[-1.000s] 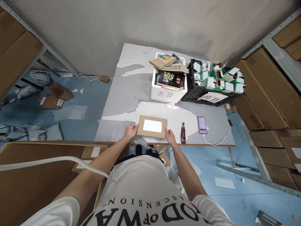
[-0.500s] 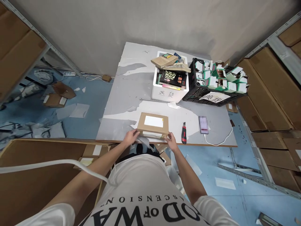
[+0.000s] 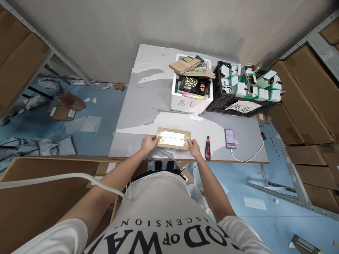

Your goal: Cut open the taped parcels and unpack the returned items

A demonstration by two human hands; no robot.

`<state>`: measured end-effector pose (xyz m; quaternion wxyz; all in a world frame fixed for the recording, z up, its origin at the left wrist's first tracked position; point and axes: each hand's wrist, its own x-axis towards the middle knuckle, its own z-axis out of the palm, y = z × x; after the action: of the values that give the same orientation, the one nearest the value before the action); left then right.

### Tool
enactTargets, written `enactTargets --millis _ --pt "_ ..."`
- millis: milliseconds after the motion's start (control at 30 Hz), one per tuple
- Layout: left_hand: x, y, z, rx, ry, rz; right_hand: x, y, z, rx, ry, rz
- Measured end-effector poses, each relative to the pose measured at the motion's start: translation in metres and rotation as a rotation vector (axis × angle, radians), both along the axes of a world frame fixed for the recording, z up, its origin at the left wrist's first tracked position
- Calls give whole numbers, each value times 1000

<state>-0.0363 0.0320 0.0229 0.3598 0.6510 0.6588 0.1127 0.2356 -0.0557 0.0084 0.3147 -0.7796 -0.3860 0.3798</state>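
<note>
A small brown cardboard box [image 3: 172, 145] is held at the table's front edge, showing a taped side with a white label strip. Gripping its left end is my left hand [image 3: 149, 143], with the thumb on the near face. My right hand [image 3: 194, 146] pinches the right end of the same box. To the right of that hand lies a red and black utility knife [image 3: 208, 148], its blade end pointing away from me. A phone [image 3: 230, 138] with a white cable rests further right on the table.
Behind the cardboard box stands a white foam box [image 3: 185, 105] full of books. Next to it is a black crate [image 3: 225, 109] packed with green and white cartons. A large open carton [image 3: 47, 204] stands at my lower left. Shelves with cardboard boxes flank both sides.
Between my hands, the cardboard box has been tipped over, so a taped side with a label strip now faces up instead of the broad labelled face. Both hands moved slightly away from me.
</note>
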Motion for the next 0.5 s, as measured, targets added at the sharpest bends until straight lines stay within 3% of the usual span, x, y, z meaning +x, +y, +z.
enactTargets --millis 133,333,500 --pt "5 7 1 -41 45 56 6 -7 -5 38 68 33" --pt "4 7 -5 -24 -4 94 1 -38 -30 249 427 125" --pt "-16 -8 -20 -53 -302 -23 -5 -32 -44 247 397 112"
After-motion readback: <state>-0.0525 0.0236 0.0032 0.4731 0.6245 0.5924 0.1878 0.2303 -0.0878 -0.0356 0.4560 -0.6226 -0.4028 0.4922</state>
